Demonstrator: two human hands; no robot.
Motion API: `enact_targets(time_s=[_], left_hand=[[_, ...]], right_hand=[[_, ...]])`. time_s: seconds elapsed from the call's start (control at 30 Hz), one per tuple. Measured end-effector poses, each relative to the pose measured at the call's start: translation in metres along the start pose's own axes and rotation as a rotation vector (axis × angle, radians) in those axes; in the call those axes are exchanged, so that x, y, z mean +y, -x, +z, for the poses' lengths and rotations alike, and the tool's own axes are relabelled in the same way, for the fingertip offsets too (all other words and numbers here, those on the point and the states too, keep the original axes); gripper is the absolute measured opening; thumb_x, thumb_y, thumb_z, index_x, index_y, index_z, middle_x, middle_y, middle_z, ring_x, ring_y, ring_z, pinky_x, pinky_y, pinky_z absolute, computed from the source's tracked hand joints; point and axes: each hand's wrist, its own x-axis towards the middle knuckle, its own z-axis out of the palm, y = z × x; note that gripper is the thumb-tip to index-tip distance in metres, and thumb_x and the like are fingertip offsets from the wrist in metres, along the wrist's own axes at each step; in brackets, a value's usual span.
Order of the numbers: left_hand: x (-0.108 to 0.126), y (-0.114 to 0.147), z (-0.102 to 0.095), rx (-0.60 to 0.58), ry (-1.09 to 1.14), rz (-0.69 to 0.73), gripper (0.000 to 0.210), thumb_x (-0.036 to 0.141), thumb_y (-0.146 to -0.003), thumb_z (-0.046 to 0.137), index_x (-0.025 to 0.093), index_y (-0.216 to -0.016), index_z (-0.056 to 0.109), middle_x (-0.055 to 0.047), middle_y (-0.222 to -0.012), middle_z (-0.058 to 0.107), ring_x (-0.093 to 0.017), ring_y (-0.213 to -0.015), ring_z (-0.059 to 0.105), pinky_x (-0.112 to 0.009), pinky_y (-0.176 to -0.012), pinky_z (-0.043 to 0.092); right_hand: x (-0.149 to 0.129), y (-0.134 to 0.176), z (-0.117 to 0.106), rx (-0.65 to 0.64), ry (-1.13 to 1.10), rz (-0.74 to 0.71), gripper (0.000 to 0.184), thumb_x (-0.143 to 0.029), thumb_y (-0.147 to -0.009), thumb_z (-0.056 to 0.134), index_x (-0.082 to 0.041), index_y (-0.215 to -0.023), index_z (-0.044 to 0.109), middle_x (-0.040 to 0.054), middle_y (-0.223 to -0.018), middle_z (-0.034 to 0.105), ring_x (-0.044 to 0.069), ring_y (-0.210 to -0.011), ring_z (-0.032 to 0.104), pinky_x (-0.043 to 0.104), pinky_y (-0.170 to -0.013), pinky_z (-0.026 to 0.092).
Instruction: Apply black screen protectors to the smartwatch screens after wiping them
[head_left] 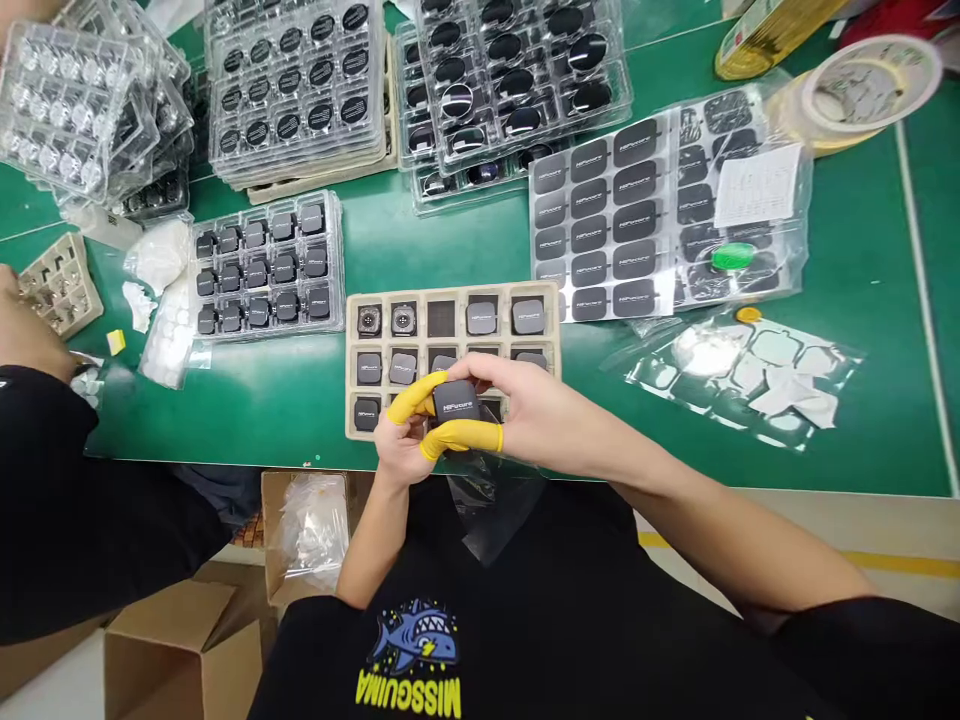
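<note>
From my remote seat I see the dark square piece (456, 402) held up over the near side of the beige tray (453, 293), the left hand (401, 435) and right hand (525, 410) both pinched on its edges, fingers closed. I judge the work partway: most pockets I can make out hold grey-faced pieces, two in the top row show round sensor backs, and one beside them shows only a dark floor. "HiFuture" reads on the held piece and the label sheet (589, 235); the white slip's (757, 187) print is too small.
</note>
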Motion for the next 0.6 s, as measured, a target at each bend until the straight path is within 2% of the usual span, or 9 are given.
enact_targets(time_s=[0.1,0.2,0.33,0.47,0.6], left_hand=[[-0.001,0.005,-0.002,-0.052,-0.008,0.024,0.059,0.054,-0.09,0.093,0.031,-0.143,0.081,-0.001,-0.093,0.088,-0.015,-0.077,0.083,-0.021,-0.081,0.068],[-0.006,0.012,-0.003,-0.06,-0.047,-0.015,0.062,0.063,-0.094,0.086,0.027,-0.144,0.08,-0.006,-0.101,0.088,-0.018,-0.084,0.084,-0.026,-0.083,0.07],[-0.01,0.016,-0.006,-0.105,-0.052,-0.069,0.065,0.066,-0.096,0.083,0.028,-0.148,0.076,-0.004,-0.096,0.086,-0.018,-0.081,0.082,-0.03,-0.081,0.069],[-0.007,0.011,-0.012,-0.183,-0.001,-0.093,0.061,0.058,-0.098,0.085,0.027,-0.149,0.074,-0.003,-0.093,0.084,-0.018,-0.08,0.081,-0.031,-0.08,0.069],[-0.002,0.006,-0.018,-0.202,0.016,-0.137,0.062,0.055,-0.096,0.088,0.027,-0.15,0.074,-0.005,-0.099,0.085,-0.02,-0.086,0.083,-0.032,-0.084,0.071]], right_hand=[[0.001,-0.004,0.002,-0.022,-0.09,0.037,0.039,-0.053,-0.086,0.091,-0.024,-0.089,0.065,-0.0005,-0.088,0.071,0.02,-0.082,0.065,0.032,-0.072,0.053],[0.006,-0.01,0.003,-0.023,-0.21,0.069,0.046,-0.059,-0.085,0.09,-0.024,-0.081,0.061,-0.0017,-0.078,0.066,0.017,-0.07,0.061,0.03,-0.063,0.05],[0.014,-0.018,0.002,0.014,-0.177,0.045,0.05,-0.065,-0.095,0.079,-0.022,-0.073,0.062,-0.001,-0.069,0.061,0.015,-0.062,0.056,0.028,-0.056,0.043],[0.018,-0.018,0.001,-0.036,-0.196,0.038,0.053,-0.07,-0.098,0.073,-0.022,-0.078,0.067,0.001,-0.075,0.067,0.017,-0.067,0.061,0.03,-0.062,0.049],[0.018,-0.016,-0.003,-0.086,-0.112,0.013,0.04,-0.063,-0.096,0.079,-0.024,-0.09,0.07,0.0017,-0.085,0.072,0.021,-0.079,0.066,0.033,-0.072,0.055]])
